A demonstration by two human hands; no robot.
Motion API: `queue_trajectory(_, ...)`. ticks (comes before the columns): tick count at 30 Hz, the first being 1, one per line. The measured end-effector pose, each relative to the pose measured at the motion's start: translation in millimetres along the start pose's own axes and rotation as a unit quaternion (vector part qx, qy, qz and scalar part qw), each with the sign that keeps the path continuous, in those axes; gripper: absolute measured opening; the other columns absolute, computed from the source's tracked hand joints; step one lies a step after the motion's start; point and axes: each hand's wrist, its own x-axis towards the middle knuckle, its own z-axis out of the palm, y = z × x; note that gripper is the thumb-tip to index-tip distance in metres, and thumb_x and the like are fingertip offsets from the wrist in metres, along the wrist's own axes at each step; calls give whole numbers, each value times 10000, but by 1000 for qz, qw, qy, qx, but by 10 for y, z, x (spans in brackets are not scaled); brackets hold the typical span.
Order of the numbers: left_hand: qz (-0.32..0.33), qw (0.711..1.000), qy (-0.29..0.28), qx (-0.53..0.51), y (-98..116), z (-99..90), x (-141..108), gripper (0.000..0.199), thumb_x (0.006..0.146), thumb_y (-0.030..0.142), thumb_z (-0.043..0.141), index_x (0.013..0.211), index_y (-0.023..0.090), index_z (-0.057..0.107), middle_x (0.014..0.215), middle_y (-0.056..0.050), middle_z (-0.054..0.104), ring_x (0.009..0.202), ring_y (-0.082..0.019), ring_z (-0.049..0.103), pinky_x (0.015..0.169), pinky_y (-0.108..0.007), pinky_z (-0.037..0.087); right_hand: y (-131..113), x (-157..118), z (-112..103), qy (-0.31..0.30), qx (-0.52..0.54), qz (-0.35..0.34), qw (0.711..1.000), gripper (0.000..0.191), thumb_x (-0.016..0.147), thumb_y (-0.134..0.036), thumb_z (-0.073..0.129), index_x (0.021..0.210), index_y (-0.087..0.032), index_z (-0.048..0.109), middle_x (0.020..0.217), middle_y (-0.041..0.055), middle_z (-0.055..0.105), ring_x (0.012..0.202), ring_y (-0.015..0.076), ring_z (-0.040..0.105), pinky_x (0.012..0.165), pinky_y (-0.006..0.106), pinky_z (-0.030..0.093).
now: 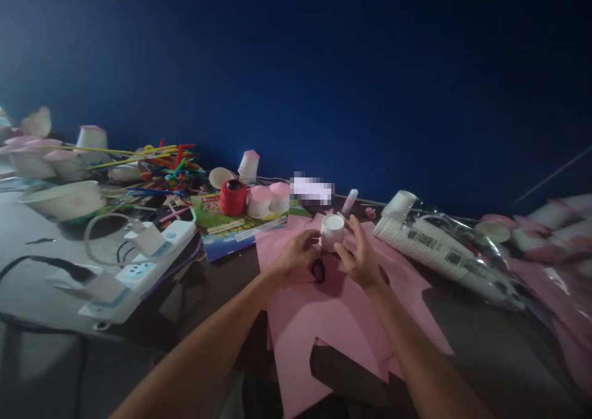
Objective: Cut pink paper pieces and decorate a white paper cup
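Note:
A small white paper cup [332,233] stands on pink paper [333,320], with its pale round end facing up. My left hand [300,254] has curled fingers at the cup's left side. On the other side, my right hand [362,262] holds the cup between thumb and fingers. Just below the cup, by my left fingertips, lies a black loop [318,271], perhaps a scissors handle; the rest of it cannot be made out. Behind the cup are a glue stick [350,201] and its pink cap [370,213].
At the right lies a plastic-wrapped stack of paper cups [444,252]. A red yarn ball [233,198] and pink-topped cups [259,202] rest on a colourful pack [231,231]. Further left are a power strip [139,271], pipe cleaners [171,160] and a white bowl [65,200].

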Motion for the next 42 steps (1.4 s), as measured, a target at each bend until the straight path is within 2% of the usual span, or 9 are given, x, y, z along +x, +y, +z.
queue_trajectory(7, -4, 1000, -21, 22, -50, -7, 18, 334, 797, 249, 641, 1125, 193, 609, 1186, -126, 664, 1107, -248, 622, 963, -417, 492, 23, 53, 5, 35, -42, 0, 998, 728, 823, -322, 614, 1469, -164, 317, 1346, 200, 526, 1212, 334, 539, 952, 547, 492)
queue_trajectory(13, -20, 999, -9, 45, -89, -10, 32, 346, 789, 216, 623, 1133, 188, 596, 1203, -132, 652, 1131, -251, 614, 986, -420, 480, 16, 58, 3, 57, -58, 17, 997, 577, 820, -343, 615, 1342, -136, 482, 1269, 203, 585, 1141, 326, 568, 928, 522, 493)
queue_trajectory(18, -30, 998, -18, 46, -89, -32, 36, 364, 797, 234, 630, 1154, 181, 583, 1222, -132, 649, 1125, -245, 614, 979, -418, 482, -69, 68, -36, 74, -24, 37, 996, 540, 805, -366, 630, 1285, -144, 524, 1185, 169, 615, 1028, 281, 602, 891, 475, 508)
queue_trajectory(24, -18, 998, -16, 54, 69, -12, -1, 384, 771, 242, 667, 1147, 185, 620, 1180, -119, 665, 1080, -262, 623, 941, -410, 491, -100, 51, -44, 57, 40, 54, 996, 523, 814, -381, 649, 1281, -176, 535, 1217, 150, 616, 1024, 272, 608, 899, 457, 506)
queue_trajectory(30, -1, 999, -39, 38, 234, -57, -14, 369, 841, 347, 605, 1196, 256, 642, 1248, -46, 659, 1170, -265, 580, 982, -371, 453, -205, 16, -36, -12, 132, 86, 987, 491, 833, -437, 656, 1259, -215, 554, 1221, 134, 641, 1041, 278, 644, 868, 433, 546)
queue_trajectory(33, -5, 997, -69, 25, 281, -84, -25, 406, 862, 403, 580, 1231, 239, 628, 1239, -57, 666, 1172, -280, 575, 971, -381, 452, -282, 3, -26, -29, 153, 107, 982, 527, 827, -469, 659, 1273, -216, 539, 1227, 138, 642, 1040, 283, 656, 830, 411, 566)
queue_trajectory(37, -21, 996, -74, 33, 307, -88, -31, 526, 766, 366, 702, 1249, 182, 603, 1192, -99, 671, 1084, -290, 605, 886, -374, 480, -304, 12, -32, -33, 171, 109, 979, 568, 839, -490, 636, 1313, -205, 503, 1237, 145, 632, 1052, 276, 651, 830, 401, 564)
queue_trajectory(39, -18, 998, -52, 13, 283, -106, -12, 522, 748, 371, 717, 1216, 163, 615, 1151, -103, 677, 1040, -273, 613, 861, -358, 480, -279, 37, -71, 1, 178, 106, 978, 541, 879, -505, 567, 1315, -192, 499, 1203, 144, 640, 1019, 264, 656, 813, 399, 562)
queue_trajectory(42, 6, 998, 37, -47, 218, -165, 46, 462, 774, 415, 686, 1153, 158, 632, 1093, -91, 677, 988, -243, 613, 837, -341, 476, -214, 87, -172, 113, 112, 107, 981, 436, 913, -468, 510, 1233, -178, 562, 1084, 123, 673, 935, 243, 655, 816, 411, 541)
